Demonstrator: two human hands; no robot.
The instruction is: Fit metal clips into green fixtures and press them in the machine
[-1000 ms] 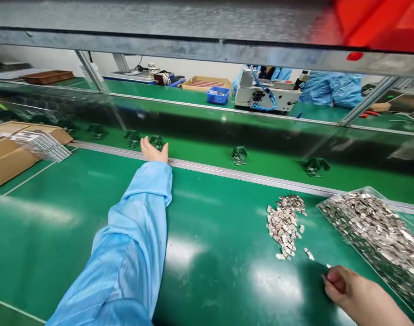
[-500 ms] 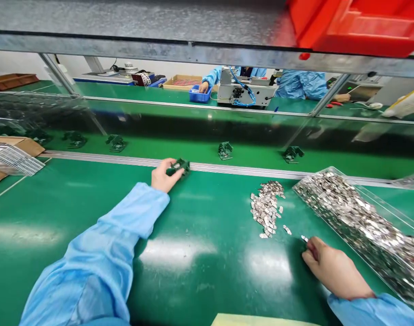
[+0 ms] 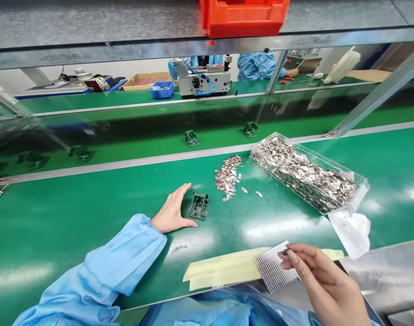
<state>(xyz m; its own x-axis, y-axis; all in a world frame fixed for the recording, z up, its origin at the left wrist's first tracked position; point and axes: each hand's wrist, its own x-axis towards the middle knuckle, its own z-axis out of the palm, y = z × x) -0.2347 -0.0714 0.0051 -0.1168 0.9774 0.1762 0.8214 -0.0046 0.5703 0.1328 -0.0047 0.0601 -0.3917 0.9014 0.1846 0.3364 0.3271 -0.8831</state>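
Note:
My left hand (image 3: 175,210) is open on the bench, thumb and fingers spread around the left side of a small green circuit board assembly (image 3: 199,206). The board lies on the green bench top, and I see no firm grip on it. At the front edge my right hand (image 3: 325,280) is closed in a pinch at the upper corner of a ribbed silvery plate (image 3: 275,268). A small dark thing shows at its fingertips, too small to name. Beyond the board lie a pile of small metal pieces (image 3: 227,176) and a few loose ones.
A clear plastic box (image 3: 358,192) full of metal pieces stands at the right, white paper (image 3: 351,231) by its near end. Yellow tape (image 3: 223,270) runs along the front edge. More boards (image 3: 191,138) sit on the green strip behind the rail. A red bin (image 3: 246,18) is overhead.
My left hand has brought the board back from the rail, set it down and opened. My right hand has let go of its metal piece and moved to the ribbed plate. The view has turned right.

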